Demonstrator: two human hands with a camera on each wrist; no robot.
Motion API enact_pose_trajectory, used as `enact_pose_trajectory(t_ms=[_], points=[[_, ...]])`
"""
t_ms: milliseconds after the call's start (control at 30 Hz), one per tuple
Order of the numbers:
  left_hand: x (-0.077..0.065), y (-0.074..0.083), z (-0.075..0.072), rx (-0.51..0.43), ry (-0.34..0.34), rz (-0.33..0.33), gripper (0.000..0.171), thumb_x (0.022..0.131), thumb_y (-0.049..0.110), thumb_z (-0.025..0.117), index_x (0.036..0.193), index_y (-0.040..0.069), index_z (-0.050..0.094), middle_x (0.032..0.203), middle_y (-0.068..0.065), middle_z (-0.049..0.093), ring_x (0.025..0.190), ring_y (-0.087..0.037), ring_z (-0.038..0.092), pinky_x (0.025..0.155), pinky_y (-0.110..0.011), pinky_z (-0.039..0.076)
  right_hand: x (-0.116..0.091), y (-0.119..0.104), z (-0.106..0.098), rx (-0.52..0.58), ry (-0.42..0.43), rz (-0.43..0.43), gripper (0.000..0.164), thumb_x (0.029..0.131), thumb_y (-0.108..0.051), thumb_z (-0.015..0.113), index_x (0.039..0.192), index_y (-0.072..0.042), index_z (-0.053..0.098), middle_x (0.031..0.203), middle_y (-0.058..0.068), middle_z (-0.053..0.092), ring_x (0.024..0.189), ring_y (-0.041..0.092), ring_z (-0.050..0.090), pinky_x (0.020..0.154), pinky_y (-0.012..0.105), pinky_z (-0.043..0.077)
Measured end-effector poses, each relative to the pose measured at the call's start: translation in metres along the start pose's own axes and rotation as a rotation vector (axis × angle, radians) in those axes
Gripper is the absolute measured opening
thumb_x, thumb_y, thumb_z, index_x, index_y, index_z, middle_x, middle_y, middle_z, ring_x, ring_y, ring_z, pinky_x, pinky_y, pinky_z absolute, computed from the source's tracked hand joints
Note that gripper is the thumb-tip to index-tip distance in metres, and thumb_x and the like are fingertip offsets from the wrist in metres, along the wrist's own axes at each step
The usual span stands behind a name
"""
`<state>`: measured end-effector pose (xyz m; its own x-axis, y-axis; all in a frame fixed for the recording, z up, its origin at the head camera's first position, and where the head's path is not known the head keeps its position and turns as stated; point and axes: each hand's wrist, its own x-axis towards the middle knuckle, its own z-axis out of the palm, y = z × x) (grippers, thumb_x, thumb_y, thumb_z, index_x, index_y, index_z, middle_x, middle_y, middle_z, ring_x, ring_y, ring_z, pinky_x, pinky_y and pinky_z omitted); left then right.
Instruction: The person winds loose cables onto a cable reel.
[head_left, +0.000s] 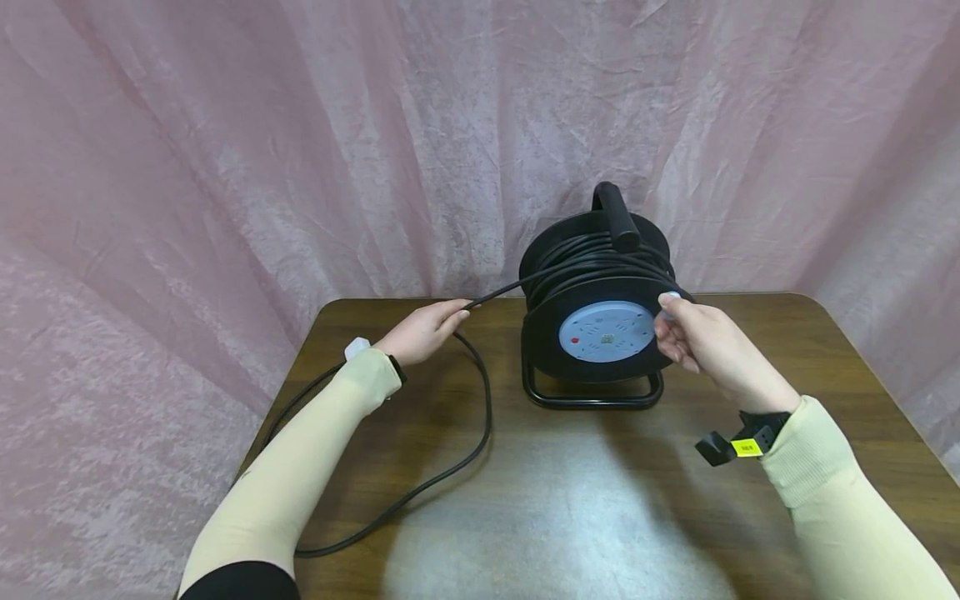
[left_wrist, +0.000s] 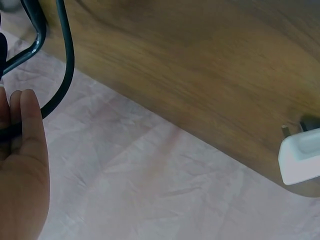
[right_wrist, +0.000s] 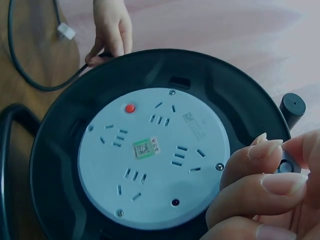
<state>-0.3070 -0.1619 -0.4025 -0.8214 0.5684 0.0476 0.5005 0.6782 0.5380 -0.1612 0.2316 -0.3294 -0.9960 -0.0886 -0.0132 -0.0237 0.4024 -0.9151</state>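
A black cable reel [head_left: 543,342] stands on the table, with black cable [head_left: 577,258] wound around its drum. Its face carries a pale blue socket panel [right_wrist: 152,195] with a red button [right_wrist: 130,108]. My right hand [head_left: 701,342] pinches a small grey knob [right_wrist: 286,167] near the rim of that face, thumb on one side and bent fingers on the other. To the left of the reel, my left hand [head_left: 423,333] holds the cable between thumb and fingers. From there the cable runs straight up to the drum, and a loose loop [head_left: 487,408] hangs down behind the hand.
The loop lies across the wooden table [head_left: 525,500] on the left. A white plug [left_wrist: 300,157] sits near the table's left edge, beyond the left wrist. The reel has a tubular stand [head_left: 592,402] and a top handle [head_left: 617,218]. A pink curtain [head_left: 450,150] hangs behind.
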Motion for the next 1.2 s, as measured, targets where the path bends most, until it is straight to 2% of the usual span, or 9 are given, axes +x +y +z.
enact_pose_trajectory(t_ms=[167, 433, 700, 967, 1200], points=[[0.004, 0.006, 0.006, -0.046, -0.017, 0.013, 0.039, 0.109, 0.039, 0.037, 0.143, 0.028, 0.05, 0.113, 0.004, 0.066, 0.106, -0.017, 0.064, 0.098, -0.038, 0.046, -0.001, 0.005, -0.003, -0.042, 0.001, 0.021, 0.065, 0.105, -0.054, 0.035, 0.095, 0.007, 0.054, 0.067, 0.002, 0.053, 0.057, 0.01, 0.046, 0.047, 0.024, 0.037], [0.008, 0.014, 0.01, -0.071, 0.004, 0.06, 0.034, 0.109, 0.035, 0.039, 0.137, 0.025, 0.057, 0.106, 0.004, 0.067, 0.101, -0.014, 0.064, 0.094, -0.034, 0.047, -0.004, 0.012, -0.008, -0.088, 0.001, 0.056, 0.067, 0.104, -0.059, 0.033, 0.095, 0.004, 0.054, 0.068, 0.005, 0.052, 0.057, 0.013, 0.045, 0.049, 0.028, 0.037], [0.01, 0.023, 0.016, -0.1, -0.02, 0.074, 0.034, 0.109, 0.035, 0.038, 0.135, 0.023, 0.057, 0.108, -0.008, 0.069, 0.099, -0.012, 0.062, 0.093, -0.036, 0.047, -0.008, 0.018, -0.011, -0.142, -0.003, 0.074, 0.07, 0.104, -0.061, 0.031, 0.098, 0.005, 0.054, 0.07, 0.005, 0.052, 0.059, 0.013, 0.048, 0.051, 0.028, 0.039], [0.015, 0.029, 0.02, -0.096, -0.025, 0.109, 0.032, 0.109, 0.032, 0.038, 0.132, 0.02, 0.058, 0.104, -0.005, 0.067, 0.097, -0.015, 0.061, 0.091, -0.035, 0.047, -0.012, 0.029, -0.013, -0.164, -0.021, 0.099, 0.069, 0.103, -0.063, 0.03, 0.097, 0.001, 0.055, 0.071, 0.007, 0.052, 0.06, 0.015, 0.048, 0.054, 0.03, 0.041], [0.018, 0.032, 0.022, -0.088, -0.009, 0.138, 0.03, 0.11, 0.029, 0.038, 0.127, 0.016, 0.059, 0.099, -0.004, 0.065, 0.097, -0.02, 0.061, 0.089, -0.034, 0.046, -0.011, 0.041, -0.013, -0.155, -0.035, 0.12, 0.068, 0.104, -0.062, 0.03, 0.097, 0.002, 0.054, 0.072, 0.007, 0.052, 0.059, 0.014, 0.046, 0.053, 0.029, 0.04]])
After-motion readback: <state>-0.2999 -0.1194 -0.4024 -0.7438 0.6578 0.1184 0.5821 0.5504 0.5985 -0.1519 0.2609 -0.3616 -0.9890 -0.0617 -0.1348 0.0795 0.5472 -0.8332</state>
